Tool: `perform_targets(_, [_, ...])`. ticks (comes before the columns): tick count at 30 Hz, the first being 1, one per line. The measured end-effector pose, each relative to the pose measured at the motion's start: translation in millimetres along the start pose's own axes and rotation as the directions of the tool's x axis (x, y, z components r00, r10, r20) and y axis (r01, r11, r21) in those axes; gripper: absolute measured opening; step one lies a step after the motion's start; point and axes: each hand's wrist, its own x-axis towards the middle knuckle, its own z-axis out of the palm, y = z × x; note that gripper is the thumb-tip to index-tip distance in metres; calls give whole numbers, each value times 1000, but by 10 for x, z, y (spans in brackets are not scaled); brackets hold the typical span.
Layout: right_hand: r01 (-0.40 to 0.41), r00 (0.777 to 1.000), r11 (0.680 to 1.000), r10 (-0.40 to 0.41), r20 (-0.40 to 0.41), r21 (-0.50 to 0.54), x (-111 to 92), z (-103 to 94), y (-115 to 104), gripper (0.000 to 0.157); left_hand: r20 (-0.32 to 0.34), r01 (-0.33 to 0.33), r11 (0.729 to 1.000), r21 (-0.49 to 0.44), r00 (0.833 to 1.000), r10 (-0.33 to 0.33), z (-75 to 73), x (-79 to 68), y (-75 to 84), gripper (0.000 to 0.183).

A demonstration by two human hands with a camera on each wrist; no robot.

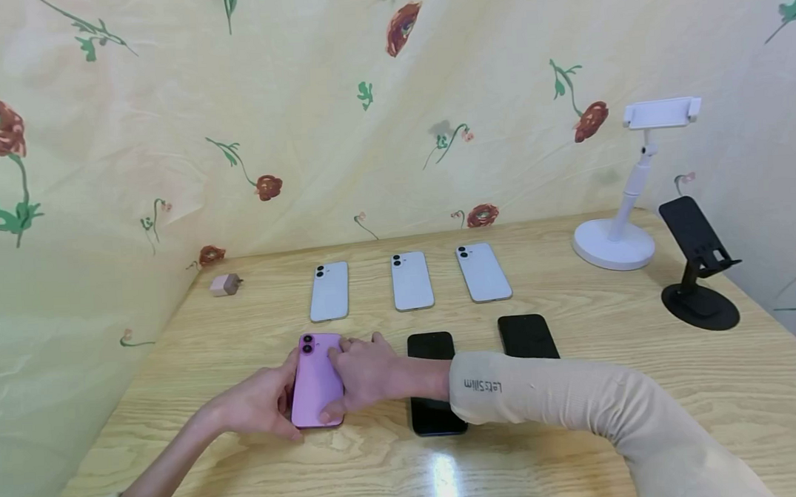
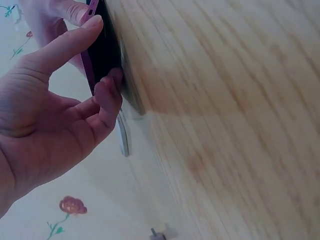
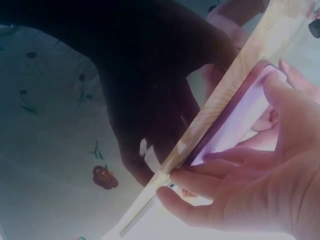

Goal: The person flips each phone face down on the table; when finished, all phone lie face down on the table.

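Observation:
A pink-purple smartphone [image 1: 316,389] stands back side up between both hands, its camera lenses at the top left. My left hand [image 1: 261,399] grips its left edge. In the left wrist view, the left thumb lies on the phone's edge and the fingertips reach its dark screen [image 2: 107,50] from below. From the other side my right hand [image 1: 368,372] holds the phone, thumb at the lower end and fingers toward the upper right side. The right wrist view shows the phone's lit back [image 3: 237,127] between the right thumb and fingers, with the phone tilted over the wooden table.
Three white phones [image 1: 413,281] lie back up in a row behind. Two black-screened phones [image 1: 439,417] lie to the right, partly under the right forearm. A small plug charger [image 1: 224,285] sits at back left. A white stand [image 1: 613,245] and a black stand [image 1: 699,306] stand at right.

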Motion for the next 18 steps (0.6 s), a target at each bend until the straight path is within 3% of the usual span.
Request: perform_targets(18, [-12, 1000, 998, 12, -5, -57, 0, 18, -29, 100, 21, 76, 987, 144, 997, -80, 38, 73, 39, 120])
